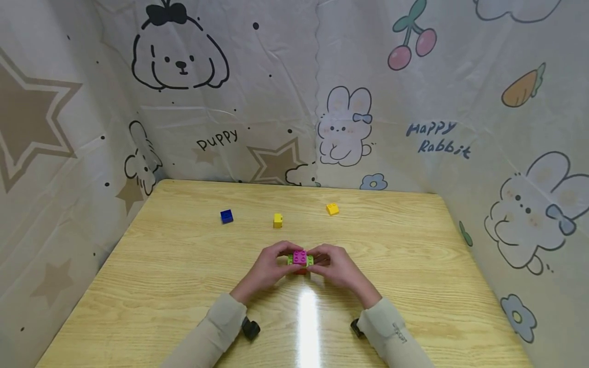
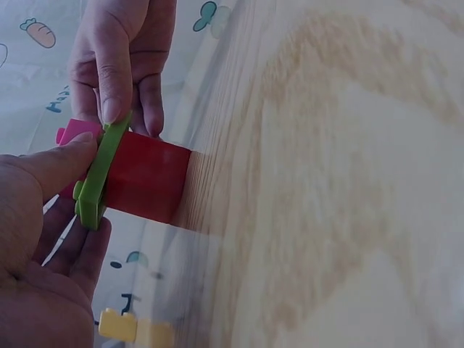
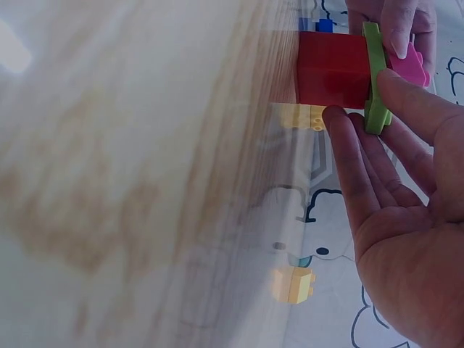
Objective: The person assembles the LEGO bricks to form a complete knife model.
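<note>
Brick stack was held between both hands, mid-surface.
A pink brick point(image 1: 299, 257) sat atop a green piece point(image 3: 373, 54), with a red block point(image 3: 330, 69) beneath on the wooden surface point(image 1: 184, 271). Fingers of the left hand point(image 1: 270, 261) and right hand point(image 1: 339, 264) were clamped on the green piece from either side. Step judged to be seating green on red: best done with edges aligned, piece level, and even downward pressure at both ends. Full closure of the joint could not be confirmed; fingers partly covered it.
</note>
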`<state>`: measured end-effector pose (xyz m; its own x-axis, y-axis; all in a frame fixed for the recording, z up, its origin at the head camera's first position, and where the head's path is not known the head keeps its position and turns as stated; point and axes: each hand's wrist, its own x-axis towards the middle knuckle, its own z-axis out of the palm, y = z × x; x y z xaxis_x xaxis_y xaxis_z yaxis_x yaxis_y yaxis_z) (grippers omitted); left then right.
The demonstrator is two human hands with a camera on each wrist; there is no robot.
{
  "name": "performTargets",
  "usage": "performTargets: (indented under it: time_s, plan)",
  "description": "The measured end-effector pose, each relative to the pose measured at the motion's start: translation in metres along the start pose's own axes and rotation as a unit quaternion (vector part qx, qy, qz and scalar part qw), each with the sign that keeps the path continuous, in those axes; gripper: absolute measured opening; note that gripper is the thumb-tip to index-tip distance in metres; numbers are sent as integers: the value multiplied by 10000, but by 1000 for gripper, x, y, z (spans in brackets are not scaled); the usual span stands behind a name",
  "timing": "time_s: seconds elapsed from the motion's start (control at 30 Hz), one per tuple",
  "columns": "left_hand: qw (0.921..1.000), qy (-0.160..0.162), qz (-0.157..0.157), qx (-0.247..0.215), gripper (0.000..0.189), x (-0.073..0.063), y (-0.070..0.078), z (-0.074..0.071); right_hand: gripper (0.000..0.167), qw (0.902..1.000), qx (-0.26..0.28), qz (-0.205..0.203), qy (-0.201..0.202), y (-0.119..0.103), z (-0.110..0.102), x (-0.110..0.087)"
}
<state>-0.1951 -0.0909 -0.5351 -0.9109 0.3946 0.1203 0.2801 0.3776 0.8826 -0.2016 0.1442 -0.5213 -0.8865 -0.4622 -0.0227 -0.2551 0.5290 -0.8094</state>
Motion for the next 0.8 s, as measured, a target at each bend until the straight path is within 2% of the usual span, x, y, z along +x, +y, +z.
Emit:
performTargets:
  time_s: [0.53, 0.8]
  plan:
    - [9995, -99, 247, 192, 34, -1, 6, -2, 32, 9999, 98, 116, 23, -2, -1, 0]
    - [9993, -150, 154, 293, 33, 0, 4, -2, 31, 9998, 64, 204, 7, -2, -1, 1]
